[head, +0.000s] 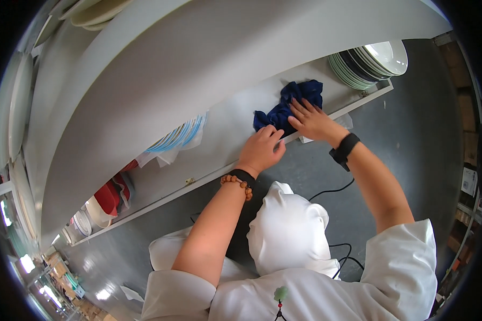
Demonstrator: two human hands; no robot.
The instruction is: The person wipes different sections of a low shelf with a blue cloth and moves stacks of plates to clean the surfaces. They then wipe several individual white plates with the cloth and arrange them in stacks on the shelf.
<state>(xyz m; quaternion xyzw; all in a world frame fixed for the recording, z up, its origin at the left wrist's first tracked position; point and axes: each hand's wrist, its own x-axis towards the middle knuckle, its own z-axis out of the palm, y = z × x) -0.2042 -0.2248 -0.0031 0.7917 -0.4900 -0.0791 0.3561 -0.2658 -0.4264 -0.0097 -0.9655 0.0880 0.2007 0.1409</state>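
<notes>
A crumpled dark blue cloth lies on a white metal shelf. My right hand rests on the cloth with its fingers spread, pressing it against the shelf. At the shelf's front lip is my left hand, its fingers bent; the fingertips touch or nearly touch the cloth's near left edge, and whether they pinch it cannot be told. To the right of the cloth stands a stack of bowls or deep plates, white, dark and pale green.
Blue-rimmed plates in clear plastic stand farther left on the shelf, followed by red dishes and white bowls. An upper shelf overhangs the work area. Black cables lie on the grey floor. Boxes on racks line the right side.
</notes>
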